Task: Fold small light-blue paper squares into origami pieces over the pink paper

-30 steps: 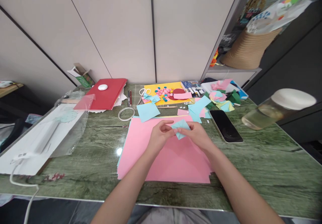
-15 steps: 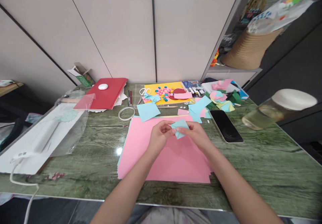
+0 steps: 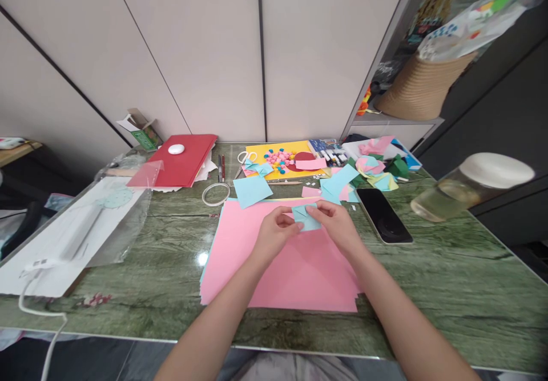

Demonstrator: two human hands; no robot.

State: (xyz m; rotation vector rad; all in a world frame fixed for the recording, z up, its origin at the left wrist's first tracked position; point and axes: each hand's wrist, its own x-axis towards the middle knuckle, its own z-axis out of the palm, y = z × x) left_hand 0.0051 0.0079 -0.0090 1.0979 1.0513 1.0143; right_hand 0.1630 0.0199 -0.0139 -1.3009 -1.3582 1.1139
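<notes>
A small folded piece of light blue paper [image 3: 309, 222] is held between my two hands, above a stack of pink paper [image 3: 295, 272]. My left hand [image 3: 276, 231] pinches its left side, with the thumb on the lower left corner. At its upper right, my right hand [image 3: 336, 221] grips the edge, the thumb lying on top near a crease. Fingers behind the paper are partly hidden. Just beyond the stack lies a flat light blue sheet [image 3: 252, 191], and a few folded blue pieces [image 3: 262, 168] rest behind it.
To the right are a black phone [image 3: 385, 215] and a lidded clear jar [image 3: 454, 192]. At the back are scissors [image 3: 247, 157], a tape roll [image 3: 216, 194], a yellow sheet [image 3: 257, 148] with small colourful pieces, and paper scraps [image 3: 338, 184]. A red folder [image 3: 184, 161] lies back left.
The folded paper has turned from a tilted, diamond-like position to nearly square-on. My right thumb has shifted up to its upper edge, and my left thumb now lies along the lower left.
</notes>
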